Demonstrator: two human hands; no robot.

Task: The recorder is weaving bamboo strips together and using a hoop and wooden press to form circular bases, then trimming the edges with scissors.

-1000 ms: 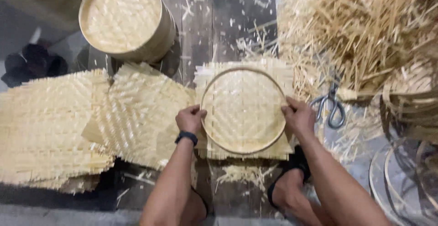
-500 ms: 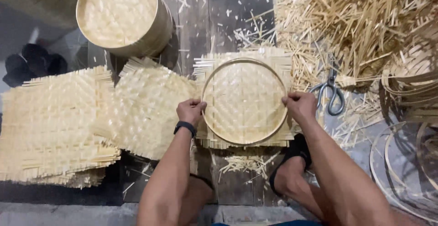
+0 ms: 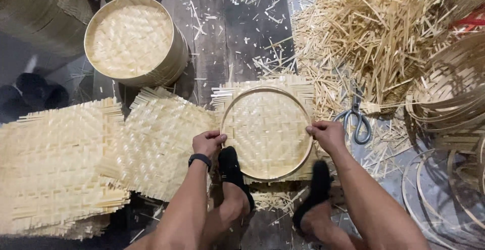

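Hoop (image 3: pixel 267 132) flat on mat (image 3: pixel 262 91); round

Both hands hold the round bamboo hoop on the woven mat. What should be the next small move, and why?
Probably press the hoop down evenly and hold it flat. The left hand and right hand grip opposite sides, both feet brace its near edge, and the woven mat sticks out past the rim all around, so it looks ready for trimming with the scissors lying close to the right hand.

One head-worn camera looks straight down, close over both forearms and the plank floor (image 3: pixel 242 38); no second view.
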